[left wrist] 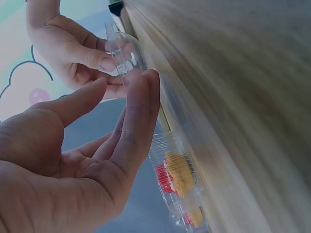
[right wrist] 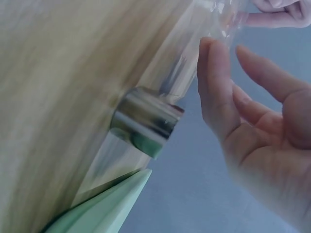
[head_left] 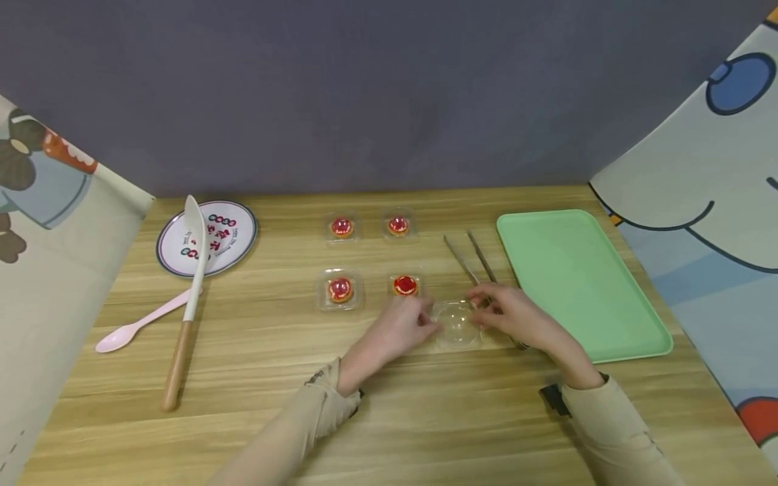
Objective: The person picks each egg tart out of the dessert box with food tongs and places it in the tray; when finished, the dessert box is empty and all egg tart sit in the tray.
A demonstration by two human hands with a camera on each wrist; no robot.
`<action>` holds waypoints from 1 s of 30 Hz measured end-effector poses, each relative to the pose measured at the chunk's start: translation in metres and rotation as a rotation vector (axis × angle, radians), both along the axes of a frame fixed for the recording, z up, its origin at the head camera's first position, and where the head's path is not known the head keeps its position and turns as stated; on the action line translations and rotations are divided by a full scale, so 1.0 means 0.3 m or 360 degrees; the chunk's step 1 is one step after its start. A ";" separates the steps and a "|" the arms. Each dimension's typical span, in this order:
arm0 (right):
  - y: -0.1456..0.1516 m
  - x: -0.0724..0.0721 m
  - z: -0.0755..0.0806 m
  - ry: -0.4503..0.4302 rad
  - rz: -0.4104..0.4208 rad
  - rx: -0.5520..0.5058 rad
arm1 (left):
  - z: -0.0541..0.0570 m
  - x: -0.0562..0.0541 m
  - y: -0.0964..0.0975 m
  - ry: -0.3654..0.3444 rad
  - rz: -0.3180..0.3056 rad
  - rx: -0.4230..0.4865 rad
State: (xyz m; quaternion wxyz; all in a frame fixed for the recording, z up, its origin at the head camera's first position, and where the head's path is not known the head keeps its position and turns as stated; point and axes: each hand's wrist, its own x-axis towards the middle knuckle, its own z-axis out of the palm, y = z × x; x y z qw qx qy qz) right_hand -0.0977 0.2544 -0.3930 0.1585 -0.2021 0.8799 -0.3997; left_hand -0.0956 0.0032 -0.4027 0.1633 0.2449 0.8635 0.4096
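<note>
Fingers of the left hand (head_left: 398, 331) stand apart from the thumb at the left edge of a clear plastic box (head_left: 457, 327), with a gap showing in the left wrist view; whether they touch the plastic I cannot tell. The box is between the two hands, over the near middle of the wooden table (head_left: 261, 354). At its right edge the right hand (head_left: 516, 317) also has thumb and fingers parted, and its contact with the box is unclear too. Metal tongs (head_left: 460, 260) lie partly beneath the right hand, their arms pointing away from the person, just beside a green tray (head_left: 583, 283). Four red-topped tarts (head_left: 340, 289) sit in small clear packs in two rows, the nearest right one just beyond the left hand. At the far left, a white spoon (head_left: 196, 283) with a wooden handle lies across a printed plate (head_left: 240, 253) and the handle of a pink spoon (head_left: 146, 320).
</note>
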 end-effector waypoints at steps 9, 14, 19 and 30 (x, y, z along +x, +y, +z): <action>-0.010 0.004 0.003 0.0027 -0.0002 0.0023 | 0.012 0.007 -0.020 0.0024 -0.0003 0.0023; -0.016 0.004 0.007 0.0191 -0.0020 0.0078 | 0.049 0.005 -0.056 -0.0041 -0.0022 0.0051; -0.033 -0.003 0.016 0.0271 -0.0066 0.0083 | 0.094 -0.014 -0.130 -0.0098 0.0079 0.0115; -0.153 -0.042 0.076 0.0351 -0.0168 -0.0006 | 0.175 -0.057 -0.379 -0.0289 0.0564 0.0486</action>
